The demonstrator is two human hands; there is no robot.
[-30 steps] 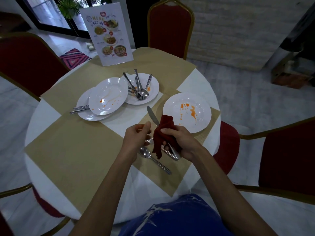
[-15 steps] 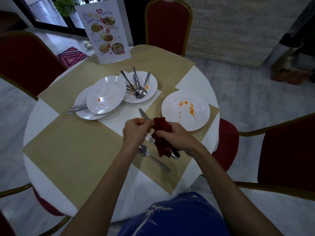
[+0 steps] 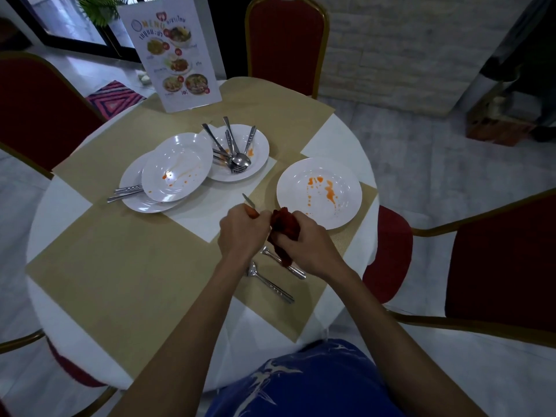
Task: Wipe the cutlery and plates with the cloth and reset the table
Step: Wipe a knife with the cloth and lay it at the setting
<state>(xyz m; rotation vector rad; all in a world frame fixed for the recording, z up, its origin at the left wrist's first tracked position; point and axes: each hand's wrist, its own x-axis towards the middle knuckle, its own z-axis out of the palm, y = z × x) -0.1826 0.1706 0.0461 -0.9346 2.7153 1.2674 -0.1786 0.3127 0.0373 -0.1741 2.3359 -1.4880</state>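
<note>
Round table (image 3: 57,218) with a white cover and tan mats, red chairs (image 3: 285,46) all round, menu stand (image 3: 174,55) at the back. Left grip (image 3: 240,233) is curled round the knife (image 3: 248,201) over the near mat, only its tip poking out, and right grip (image 3: 310,245) bunches the red cloth (image 3: 284,224) against it. Knife looks stiff, light and probably slick, so I'd pinch one end firmly and let the soft cloth wrap the rest.

Four round white plates (image 3: 319,194), one crumpled dark red cloth (image 3: 284,224), one raised steel table knife (image 3: 248,200), one upright printed menu card (image 3: 174,55).
</note>
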